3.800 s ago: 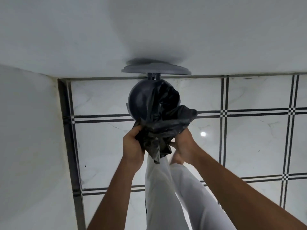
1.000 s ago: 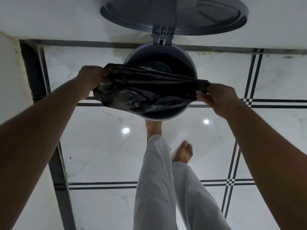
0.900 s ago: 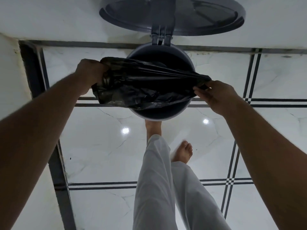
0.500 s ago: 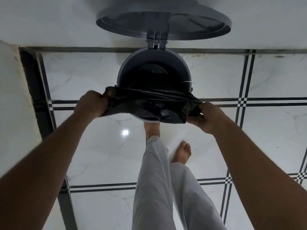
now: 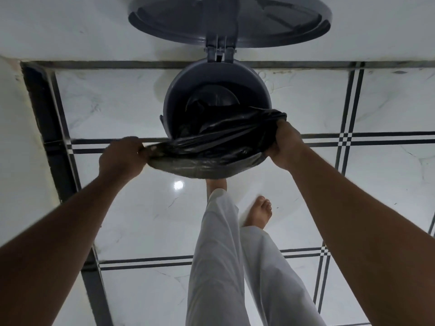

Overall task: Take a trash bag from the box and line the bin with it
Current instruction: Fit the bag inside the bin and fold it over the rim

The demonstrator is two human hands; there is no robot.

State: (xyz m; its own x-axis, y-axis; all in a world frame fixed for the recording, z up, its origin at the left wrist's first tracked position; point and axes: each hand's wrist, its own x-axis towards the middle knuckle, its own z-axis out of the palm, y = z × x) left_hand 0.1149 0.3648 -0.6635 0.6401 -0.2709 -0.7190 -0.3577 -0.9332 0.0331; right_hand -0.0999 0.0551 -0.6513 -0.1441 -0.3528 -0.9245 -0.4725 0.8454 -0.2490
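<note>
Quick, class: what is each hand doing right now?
Left hand: closed, gripping the bag edge.
Right hand: closed, gripping the bag's other edge at the bin rim.

A white marble-tiled floor (image 5: 131,222) with dark inlay lines carries the grey bin (image 5: 174,90) and bare feet (image 5: 259,211).

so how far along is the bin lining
Done: the black trash bag is out, its body hanging inside the open bin. In hand: the left hand and right hand grip its mouth, stretched over the near rim. Left: the far rim by the hinge is bare.
</note>
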